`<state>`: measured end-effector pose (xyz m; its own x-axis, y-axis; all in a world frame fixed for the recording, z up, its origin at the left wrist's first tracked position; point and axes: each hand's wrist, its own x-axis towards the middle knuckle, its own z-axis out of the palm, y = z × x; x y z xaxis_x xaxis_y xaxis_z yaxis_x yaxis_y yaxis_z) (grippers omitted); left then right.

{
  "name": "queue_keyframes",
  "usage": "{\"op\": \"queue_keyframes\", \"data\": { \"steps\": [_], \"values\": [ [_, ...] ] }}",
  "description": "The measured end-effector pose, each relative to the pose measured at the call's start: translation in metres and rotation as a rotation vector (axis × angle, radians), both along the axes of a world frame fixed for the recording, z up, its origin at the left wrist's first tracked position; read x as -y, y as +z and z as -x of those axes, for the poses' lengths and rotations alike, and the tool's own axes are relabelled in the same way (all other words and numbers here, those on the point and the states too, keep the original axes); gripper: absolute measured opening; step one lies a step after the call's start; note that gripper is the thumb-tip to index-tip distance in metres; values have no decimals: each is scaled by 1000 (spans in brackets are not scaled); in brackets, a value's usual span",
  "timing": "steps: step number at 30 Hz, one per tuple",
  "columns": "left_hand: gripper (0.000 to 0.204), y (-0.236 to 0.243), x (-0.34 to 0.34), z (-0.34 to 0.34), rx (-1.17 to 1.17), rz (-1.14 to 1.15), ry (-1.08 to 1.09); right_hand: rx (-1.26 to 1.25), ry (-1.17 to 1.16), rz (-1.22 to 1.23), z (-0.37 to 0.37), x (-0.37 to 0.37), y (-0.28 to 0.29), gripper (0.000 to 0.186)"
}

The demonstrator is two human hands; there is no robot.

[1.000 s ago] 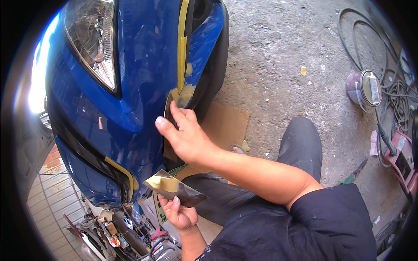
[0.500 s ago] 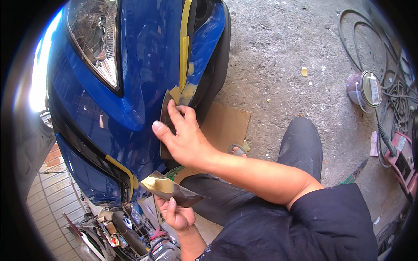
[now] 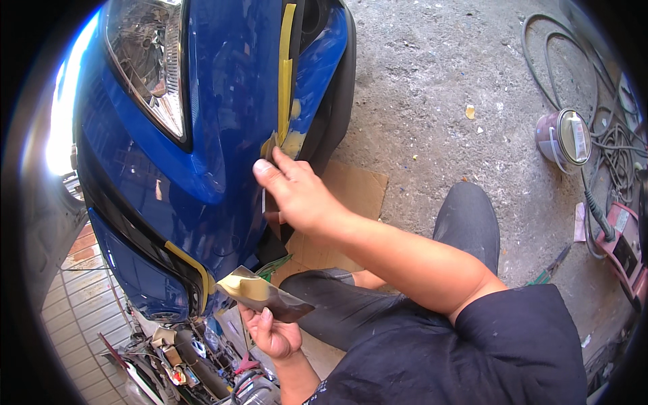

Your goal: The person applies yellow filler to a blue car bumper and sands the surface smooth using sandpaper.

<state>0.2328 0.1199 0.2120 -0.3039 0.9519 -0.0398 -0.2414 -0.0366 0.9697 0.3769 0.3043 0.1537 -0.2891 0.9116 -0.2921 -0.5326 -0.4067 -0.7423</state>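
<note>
In the head view, the right hand [image 3: 304, 196] is at the side of a blue car bumper [image 3: 229, 135], thumb and fingers nearly together on a thin scraper [image 3: 268, 154]. The scraper stands almost edge-on; its upper tip is by a yellowish patch [image 3: 293, 143] below the end of a long strip of yellow tape [image 3: 284, 98]. Whether the tip touches the panel cannot be told, and its lower end is blurred.

The left hand [image 3: 273, 331] holds a dark, thin plate [image 3: 290, 307] by its lower edge, thumb in front and fingers curled close. Yellow putty [image 3: 250, 287] sits toward the plate's left end, whose corner is just beside the bumper's lower tape [image 3: 185, 263]. A narrow gap, with the bumper's dark lower edge behind, separates the plate from the right hand.

Right of the black wheel-arch edge [image 3: 334, 121], cardboard [image 3: 354, 192] lies on the ground, and a broad stretch of concrete floor [image 3: 412, 88] runs to a can [image 3: 548, 138], well apart from both hands. The bent knee [image 3: 466, 216] bounds the room beside the right forearm; a cluttered pile [image 3: 182, 358] lies left of the left hand.
</note>
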Motion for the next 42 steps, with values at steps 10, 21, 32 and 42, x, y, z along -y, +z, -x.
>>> {"op": "queue_keyframes", "data": {
  "steps": [10, 21, 32, 42],
  "values": [
    [57, 0, -2, -1, 24, 6, -6, -298, 122, 105, -29, 2, 2, 82],
    [56, 2, -5, -6, 14, -2, -20, 163, -100, -290, 8, 35, 5, 73],
    [56, 1, -1, -4, 4, -17, -17, 346, -112, -320, 15, 32, 19, 71],
    [54, 3, 3, 0, 2, -31, -5, 624, -253, -466, -9, 23, -21, 58]
  ]
}}
